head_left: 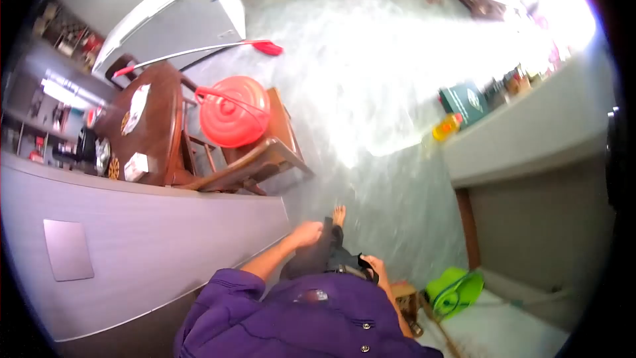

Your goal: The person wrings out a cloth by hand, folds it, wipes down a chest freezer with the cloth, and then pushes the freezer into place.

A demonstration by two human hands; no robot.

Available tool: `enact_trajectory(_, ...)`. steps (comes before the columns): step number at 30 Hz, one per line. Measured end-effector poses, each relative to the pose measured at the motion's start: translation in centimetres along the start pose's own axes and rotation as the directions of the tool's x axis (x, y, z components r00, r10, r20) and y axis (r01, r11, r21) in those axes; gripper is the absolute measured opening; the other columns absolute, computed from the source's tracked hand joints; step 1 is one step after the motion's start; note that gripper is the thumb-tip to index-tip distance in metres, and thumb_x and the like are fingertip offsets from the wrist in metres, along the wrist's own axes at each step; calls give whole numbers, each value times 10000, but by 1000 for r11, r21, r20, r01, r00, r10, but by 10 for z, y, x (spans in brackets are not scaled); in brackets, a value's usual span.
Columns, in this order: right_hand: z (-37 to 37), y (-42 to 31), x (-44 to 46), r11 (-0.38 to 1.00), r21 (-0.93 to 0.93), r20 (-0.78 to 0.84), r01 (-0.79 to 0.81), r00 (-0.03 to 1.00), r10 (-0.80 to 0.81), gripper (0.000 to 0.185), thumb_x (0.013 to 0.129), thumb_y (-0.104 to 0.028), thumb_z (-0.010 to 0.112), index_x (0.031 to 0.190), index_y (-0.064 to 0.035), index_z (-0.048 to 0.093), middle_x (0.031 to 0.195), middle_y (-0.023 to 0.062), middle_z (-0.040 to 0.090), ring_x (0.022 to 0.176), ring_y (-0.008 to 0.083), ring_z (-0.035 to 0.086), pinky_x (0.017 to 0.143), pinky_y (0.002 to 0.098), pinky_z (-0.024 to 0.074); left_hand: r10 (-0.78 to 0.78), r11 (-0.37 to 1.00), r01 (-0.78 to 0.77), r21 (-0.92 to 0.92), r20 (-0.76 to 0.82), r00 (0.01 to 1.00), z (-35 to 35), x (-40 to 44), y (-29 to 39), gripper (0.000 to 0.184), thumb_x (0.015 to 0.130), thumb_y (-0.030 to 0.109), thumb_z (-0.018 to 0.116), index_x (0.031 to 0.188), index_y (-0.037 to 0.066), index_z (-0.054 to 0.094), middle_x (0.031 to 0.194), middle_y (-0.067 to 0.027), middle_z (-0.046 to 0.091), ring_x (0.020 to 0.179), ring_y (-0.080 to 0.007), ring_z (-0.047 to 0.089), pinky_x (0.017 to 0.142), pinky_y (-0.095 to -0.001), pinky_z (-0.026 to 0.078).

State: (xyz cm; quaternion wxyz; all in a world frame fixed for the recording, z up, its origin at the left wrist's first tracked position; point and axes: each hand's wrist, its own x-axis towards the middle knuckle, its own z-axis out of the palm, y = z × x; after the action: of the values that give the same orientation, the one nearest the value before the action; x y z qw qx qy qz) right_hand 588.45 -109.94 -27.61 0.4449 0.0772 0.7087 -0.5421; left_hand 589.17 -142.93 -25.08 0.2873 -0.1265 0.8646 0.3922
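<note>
My left hand is in front of my left thigh, its fingers curled. A narrow dark piece shows at its fingertips; I cannot make out what it is. At my right hip, my right hand has its fingers closed on a black strap-like piece, close to the waist of my dark trousers. A bare foot shows on the grey floor beyond the left hand. The purple shirt covers the lower middle of the view.
A red lidded bucket sits on a wooden chair beside a round wooden table. A red-headed mop leans across. To the right are a yellow bottle, a green box and a green dustpan-like container.
</note>
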Motion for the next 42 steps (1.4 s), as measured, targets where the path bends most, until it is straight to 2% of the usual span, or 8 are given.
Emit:
enact_trajectory(5, 2, -82, 43, 999, -27, -51, 22, 998, -23, 318, 946, -291, 680, 977, 22, 726, 860, 11, 676, 810, 112, 584, 762, 287, 478, -173, 973, 146, -178, -146, 974, -9, 25, -49, 237, 906, 226, 555, 1028, 55, 667, 968, -197, 714, 936, -394, 669, 820, -470, 515)
enact_trajectory(8, -11, -114, 76, 999, -14, -89, 30, 996, -31, 249, 945, -241, 670, 1013, -14, 744, 946, 24, 714, 825, 111, 602, 791, 277, 481, -254, 931, 215, -294, -103, 962, -24, 38, -63, 271, 898, 260, 584, 1024, 35, 664, 870, -127, 719, 788, -253, 688, 730, -398, 540)
enact_trajectory(13, -37, -190, 137, 927, 347, -73, -144, 981, 180, 182, 928, -176, 666, 989, -15, 726, 787, 20, 641, 694, 125, 554, 693, 249, 453, -494, 683, 355, -638, -46, 868, -19, 70, -97, 238, 904, 257, 577, 944, 45, 678, 803, -72, 698, 659, -152, 643, 606, -319, 521)
enact_trajectory(17, -59, -257, 204, 867, 436, -2, -241, 963, 268, 152, 926, -154, 656, 1000, -28, 699, 758, 31, 601, 708, 136, 559, 688, 262, 459, -467, 809, 290, -510, -259, 846, 14, 93, -135, 276, 906, 269, 589, 848, 22, 696, 777, -75, 696, 715, -190, 646, 674, -359, 516)
enact_trajectory(27, -53, -448, 391, 891, 114, 487, -440, 806, 336, 180, 935, -224, 652, 870, -60, 614, 772, 45, 603, 663, 163, 574, 613, 316, 506, -684, 530, 402, -747, -97, 723, -57, 164, -69, 258, 882, 274, 652, 914, 33, 737, 816, -127, 705, 793, -242, 656, 734, -423, 519)
enact_trajectory(34, 22, -558, 469, 945, -59, 434, -323, 844, 316, 229, 914, -322, 687, 919, -97, 644, 824, 25, 644, 679, 150, 604, 614, 305, 524, -669, 526, 346, -777, -127, 733, -179, 256, -54, 263, 894, 275, 630, 915, 34, 733, 841, -158, 707, 830, -306, 672, 759, -452, 525)
enact_trajectory(38, 0, -569, 500, 952, 107, 563, -286, 807, 179, 237, 923, -329, 685, 980, -103, 643, 852, 27, 633, 714, 149, 603, 650, 309, 534, -621, 608, 413, -678, -82, 780, -234, 299, -77, 266, 900, 276, 617, 915, 35, 731, 855, -176, 708, 851, -342, 681, 774, -468, 529)
enact_trajectory(42, -20, -585, 532, 887, 15, 466, -461, 788, 402, 190, 961, -243, 663, 874, -76, 637, 766, 30, 626, 650, 166, 594, 632, 288, 534, -585, 636, 416, -650, -53, 810, -261, 314, -90, 270, 907, 276, 605, 915, 36, 728, 870, -194, 709, 872, -379, 690, 788, -485, 532)
